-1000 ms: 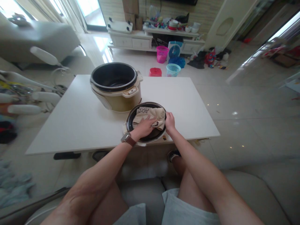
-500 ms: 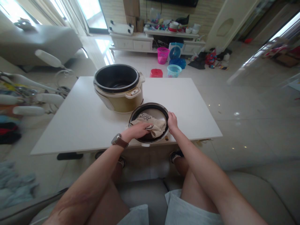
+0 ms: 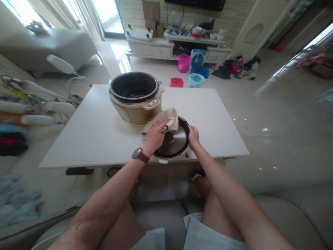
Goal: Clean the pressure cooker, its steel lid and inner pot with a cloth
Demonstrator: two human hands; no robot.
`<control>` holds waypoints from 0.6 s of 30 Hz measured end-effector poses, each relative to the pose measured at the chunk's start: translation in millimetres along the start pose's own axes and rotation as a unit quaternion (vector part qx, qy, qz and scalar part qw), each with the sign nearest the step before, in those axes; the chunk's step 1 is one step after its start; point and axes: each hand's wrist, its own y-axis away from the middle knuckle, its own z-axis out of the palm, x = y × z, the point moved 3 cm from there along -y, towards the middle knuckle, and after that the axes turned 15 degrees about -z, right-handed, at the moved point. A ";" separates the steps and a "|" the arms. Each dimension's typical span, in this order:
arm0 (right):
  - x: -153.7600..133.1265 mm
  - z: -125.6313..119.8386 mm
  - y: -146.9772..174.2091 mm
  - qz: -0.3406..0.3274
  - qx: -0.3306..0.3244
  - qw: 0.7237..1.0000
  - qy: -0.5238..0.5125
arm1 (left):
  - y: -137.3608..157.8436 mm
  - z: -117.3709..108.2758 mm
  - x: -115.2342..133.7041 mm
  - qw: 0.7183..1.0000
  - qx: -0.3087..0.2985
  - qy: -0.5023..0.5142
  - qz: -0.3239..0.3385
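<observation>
A round pot lid [image 3: 179,140] with a metal inner face and a black rim lies at the table's front edge, inner side up. My right hand [image 3: 193,136] is closed on its right rim. In my left hand [image 3: 155,136] is a beige cloth [image 3: 170,118], bunched over the lid's upper left part and hiding it. The fingers of that hand wrap the cloth. Just behind stands a gold and white electric cooker [image 3: 135,113], lidless, with a dark inner pot [image 3: 134,86].
The white table [image 3: 78,132] bears the cooker and lid. Beyond it on the floor are a red stool [image 3: 176,82], a light blue basket [image 3: 196,80] and a pink basket [image 3: 184,63]. White padded bars of some frame [image 3: 61,65] stand to the left.
My left hand has moved the cloth from the lid's middle up toward its far left rim, baring the metal face. My right hand keeps its hold on the rim.
</observation>
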 end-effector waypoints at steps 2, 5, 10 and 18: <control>2.0 0.6 0.1 0.002 0.002 1.000 0.003 | 3.6 29.1 2.5 0.995 -0.088 -0.056 0.005; 2.4 1.2 1.3 0.004 0.007 1.000 0.006 | 4.6 56.7 4.7 0.988 -0.142 -0.065 0.001; -0.1 2.2 3.6 0.010 0.011 1.000 0.003 | 1.3 65.7 13.1 0.986 -0.165 -0.023 0.005; 0.4 1.6 3.6 0.021 0.021 1.000 0.000 | 11.0 42.6 17.6 0.953 -0.275 -0.095 0.086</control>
